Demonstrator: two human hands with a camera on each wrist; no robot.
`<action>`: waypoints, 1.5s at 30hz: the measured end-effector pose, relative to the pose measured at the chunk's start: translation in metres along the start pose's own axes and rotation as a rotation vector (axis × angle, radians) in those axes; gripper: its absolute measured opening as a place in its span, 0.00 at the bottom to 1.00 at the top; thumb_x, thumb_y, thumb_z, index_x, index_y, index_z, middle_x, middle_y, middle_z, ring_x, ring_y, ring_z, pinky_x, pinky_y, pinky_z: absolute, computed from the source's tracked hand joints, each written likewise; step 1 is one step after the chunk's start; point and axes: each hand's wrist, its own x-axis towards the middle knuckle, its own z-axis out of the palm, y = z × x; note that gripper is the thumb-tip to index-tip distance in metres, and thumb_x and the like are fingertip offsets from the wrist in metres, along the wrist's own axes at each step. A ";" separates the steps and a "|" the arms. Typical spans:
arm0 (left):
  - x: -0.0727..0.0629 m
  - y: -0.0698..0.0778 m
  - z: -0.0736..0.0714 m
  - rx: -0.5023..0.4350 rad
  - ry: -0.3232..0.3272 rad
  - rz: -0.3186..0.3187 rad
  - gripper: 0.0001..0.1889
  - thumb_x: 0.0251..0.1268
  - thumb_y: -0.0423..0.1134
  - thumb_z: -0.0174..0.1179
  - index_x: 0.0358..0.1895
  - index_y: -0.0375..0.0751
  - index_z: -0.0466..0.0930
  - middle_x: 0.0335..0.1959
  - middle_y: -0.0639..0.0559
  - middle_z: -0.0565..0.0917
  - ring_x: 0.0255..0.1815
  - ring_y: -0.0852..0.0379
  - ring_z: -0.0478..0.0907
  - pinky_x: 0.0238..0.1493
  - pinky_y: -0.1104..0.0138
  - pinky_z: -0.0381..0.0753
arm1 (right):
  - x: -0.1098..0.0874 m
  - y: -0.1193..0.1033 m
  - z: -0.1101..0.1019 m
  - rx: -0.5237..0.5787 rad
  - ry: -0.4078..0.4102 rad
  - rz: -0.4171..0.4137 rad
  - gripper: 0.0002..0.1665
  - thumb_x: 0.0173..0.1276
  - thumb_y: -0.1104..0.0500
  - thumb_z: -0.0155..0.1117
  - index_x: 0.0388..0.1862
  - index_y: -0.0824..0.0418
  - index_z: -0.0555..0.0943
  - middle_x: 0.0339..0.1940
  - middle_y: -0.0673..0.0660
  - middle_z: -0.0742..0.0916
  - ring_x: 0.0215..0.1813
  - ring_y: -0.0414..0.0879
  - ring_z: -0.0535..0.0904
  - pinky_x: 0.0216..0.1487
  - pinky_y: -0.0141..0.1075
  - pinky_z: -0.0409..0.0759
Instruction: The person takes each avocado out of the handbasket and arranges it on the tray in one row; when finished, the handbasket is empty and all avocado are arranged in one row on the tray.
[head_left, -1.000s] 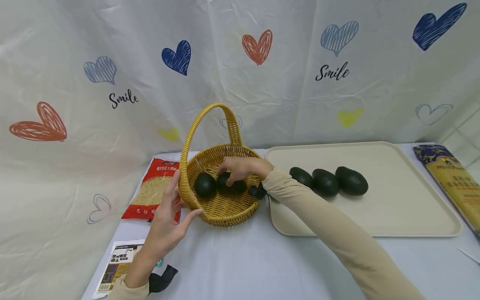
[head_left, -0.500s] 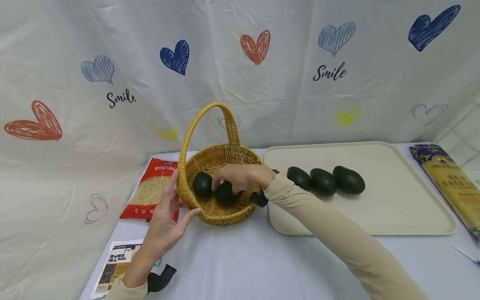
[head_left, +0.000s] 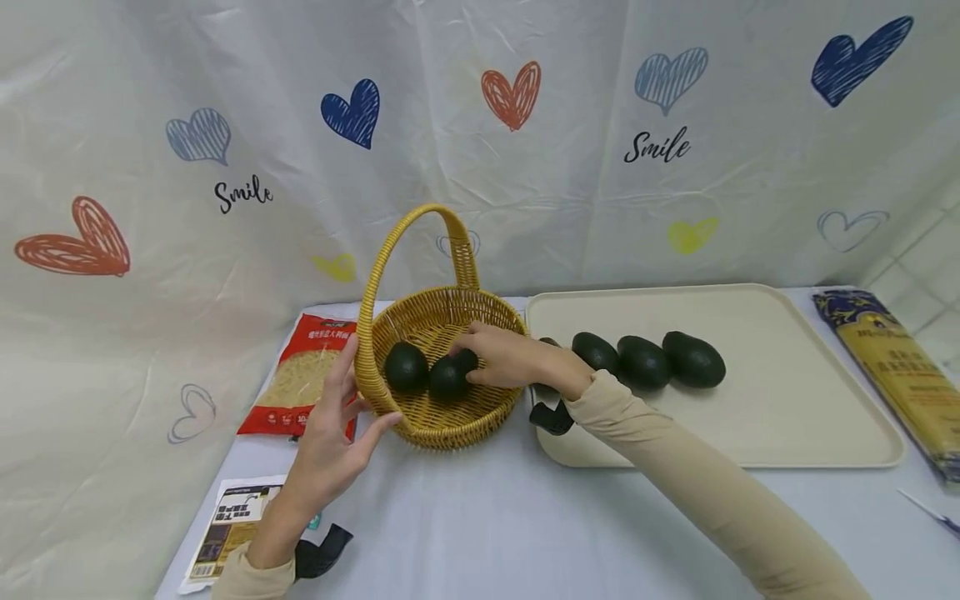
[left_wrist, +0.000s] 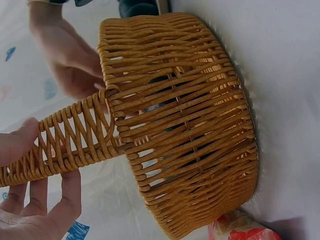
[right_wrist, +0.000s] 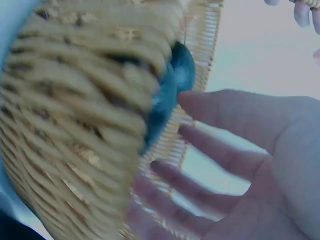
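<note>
A yellow woven basket [head_left: 450, 437] with a tall arched handle stands on the table. My left hand [head_left: 326, 454] holds the handle's lower left part, thumb on one side and fingers on the other, as the left wrist view also shows. Dark green avocados lie in the basket: one avocado [head_left: 406, 367] at the left, and beside it another avocado [head_left: 447, 380]. My right hand [head_left: 513, 358] reaches over the basket's right rim to that second one. In the right wrist view its fingers are spread and loosely extended, with the fingertips close to or touching an avocado [right_wrist: 162, 107]; contact is unclear.
Right of the basket lies a beige tray [head_left: 795, 400] with several avocados [head_left: 643, 362] along its left half. A red pasta bag [head_left: 300, 375] lies left of the basket, a white packet [head_left: 232, 533] nearer me. A yellow-purple packet [head_left: 888, 367] lies at the far right.
My right hand first reached deeper over the second avocado, which shifted slightly left and nearer me; the hand has now drawn back right. My left hand has stayed on the handle.
</note>
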 end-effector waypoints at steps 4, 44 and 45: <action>0.001 -0.001 0.000 -0.001 0.001 0.000 0.64 0.44 0.13 0.75 0.86 0.42 0.47 0.77 0.35 0.67 0.63 0.40 0.78 0.60 0.78 0.78 | 0.001 0.002 0.008 0.054 -0.021 0.069 0.31 0.80 0.58 0.63 0.77 0.65 0.70 0.72 0.67 0.73 0.71 0.57 0.74 0.72 0.49 0.75; 0.001 0.000 0.000 -0.015 -0.011 0.000 0.64 0.45 0.13 0.75 0.85 0.40 0.47 0.76 0.33 0.67 0.64 0.39 0.77 0.60 0.77 0.78 | 0.024 -0.003 0.026 0.102 -0.013 0.103 0.40 0.64 0.55 0.79 0.73 0.63 0.75 0.68 0.60 0.81 0.66 0.51 0.77 0.64 0.43 0.79; 0.000 0.000 0.000 -0.014 -0.011 -0.002 0.64 0.44 0.13 0.75 0.85 0.40 0.47 0.76 0.33 0.67 0.64 0.39 0.77 0.60 0.77 0.78 | 0.024 -0.003 0.026 0.104 -0.008 0.097 0.40 0.64 0.56 0.80 0.72 0.63 0.76 0.67 0.60 0.81 0.65 0.51 0.77 0.63 0.43 0.79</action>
